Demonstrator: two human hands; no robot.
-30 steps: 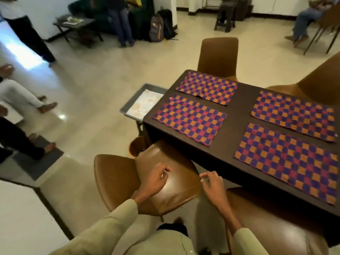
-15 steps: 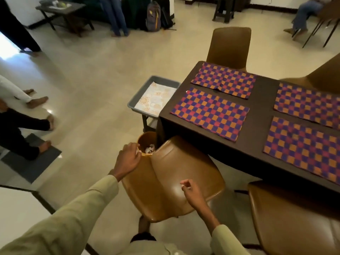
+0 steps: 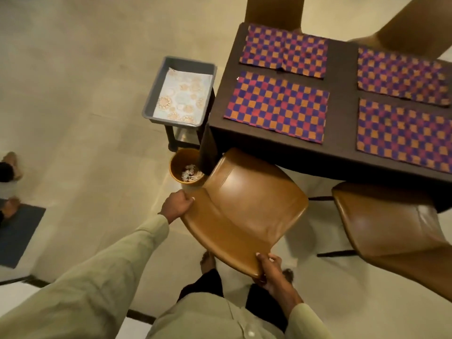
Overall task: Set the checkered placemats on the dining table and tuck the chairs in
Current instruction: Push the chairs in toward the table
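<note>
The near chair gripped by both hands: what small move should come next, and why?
Probably a short straight push toward the table. Both the left hand and right hand grip the chair backrest, four placemats already lie flat, and most of the seat is not yet under the tabletop.

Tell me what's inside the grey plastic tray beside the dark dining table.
Inside the grey plastic tray, one pale blue sheet with round orange floral patterns covers most of the floor. Anything beneath that sheet is hidden.
</note>
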